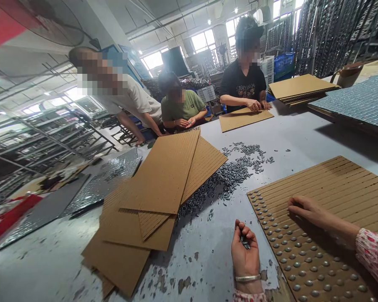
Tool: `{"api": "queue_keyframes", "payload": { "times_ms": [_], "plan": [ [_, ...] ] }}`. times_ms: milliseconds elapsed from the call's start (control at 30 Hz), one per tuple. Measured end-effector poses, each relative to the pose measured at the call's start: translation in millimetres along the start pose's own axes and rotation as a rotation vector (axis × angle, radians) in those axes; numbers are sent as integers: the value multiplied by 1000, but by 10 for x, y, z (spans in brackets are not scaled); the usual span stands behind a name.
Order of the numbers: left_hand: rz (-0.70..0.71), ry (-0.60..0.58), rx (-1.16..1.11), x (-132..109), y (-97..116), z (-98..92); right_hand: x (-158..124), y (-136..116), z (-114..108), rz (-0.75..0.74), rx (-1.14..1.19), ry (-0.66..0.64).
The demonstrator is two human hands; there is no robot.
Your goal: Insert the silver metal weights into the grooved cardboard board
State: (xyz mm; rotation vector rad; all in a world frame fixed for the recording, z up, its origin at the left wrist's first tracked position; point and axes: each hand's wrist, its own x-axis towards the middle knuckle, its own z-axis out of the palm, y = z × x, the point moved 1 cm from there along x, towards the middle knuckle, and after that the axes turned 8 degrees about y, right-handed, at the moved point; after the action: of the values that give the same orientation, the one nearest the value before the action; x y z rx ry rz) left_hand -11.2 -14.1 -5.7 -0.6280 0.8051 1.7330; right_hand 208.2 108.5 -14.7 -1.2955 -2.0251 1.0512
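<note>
My left hand point(246, 258), palm up with curled fingers, holds several small grey oval metal pieces point(245, 242) beside a brown grooved board point(337, 184). Over that board is my right hand point(315, 213), fingertips pinched together close to its surface. Whatever is between those fingertips is hidden. Rows of shiny oval pieces point(297, 264) sit on the left and near part of the board; the far part shows bare grooves. A loose heap of the same pieces point(229, 176) lies on the white table point(204, 247) beyond my left hand.
Brown boards point(164, 172) lie in an uneven stack left of the heap. Silver-covered boards point(107, 180) lie further left, another panel point(362, 98) at right. Beyond the table, one co-worker point(244, 79) handles a board point(245, 118); another point(182, 105) holds small pieces; a third person point(135, 96) leans in.
</note>
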Motion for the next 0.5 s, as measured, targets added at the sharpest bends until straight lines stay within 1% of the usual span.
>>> {"api": "queue_keyframes", "payload": {
  "times_ms": [200,500],
  "plan": [
    [37,-1,29,25,-10,3,-10,-86,-29,11,-11,-17],
    [29,-22,55,28,-40,3,-10,-4,-9,-24,-14,4]
  ]
}}
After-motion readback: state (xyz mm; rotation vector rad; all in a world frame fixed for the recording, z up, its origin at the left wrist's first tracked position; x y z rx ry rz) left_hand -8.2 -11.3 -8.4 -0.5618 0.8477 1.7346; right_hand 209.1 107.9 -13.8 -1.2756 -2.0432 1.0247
